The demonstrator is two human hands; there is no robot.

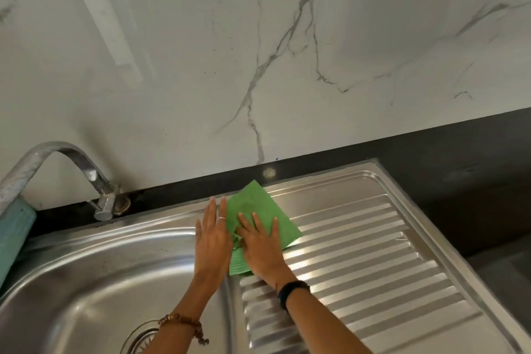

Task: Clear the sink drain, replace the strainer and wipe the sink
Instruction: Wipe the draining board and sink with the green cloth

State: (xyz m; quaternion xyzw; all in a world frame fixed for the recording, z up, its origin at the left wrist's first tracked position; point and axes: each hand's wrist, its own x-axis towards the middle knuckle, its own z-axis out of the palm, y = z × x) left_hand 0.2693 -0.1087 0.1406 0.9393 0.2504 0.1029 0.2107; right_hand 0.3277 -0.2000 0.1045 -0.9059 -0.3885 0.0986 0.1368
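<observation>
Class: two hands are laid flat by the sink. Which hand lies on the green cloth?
The right hand, the one with the dark wristband, presses flat on the green cloth on the ribbed drainboard. The left hand, wearing a ring, lies mainly on bare steel beside it.

A white marble-patterned wall [258, 37] with grey veins is seen beyond the fingertips, filling the upper part of the view. A dark countertop [474, 181] is seen beneath it, running past the fingertips and off to the right of the right hand. A teal object [14, 236] is partly seen far to the left of the left hand, cut off by the edge.
</observation>
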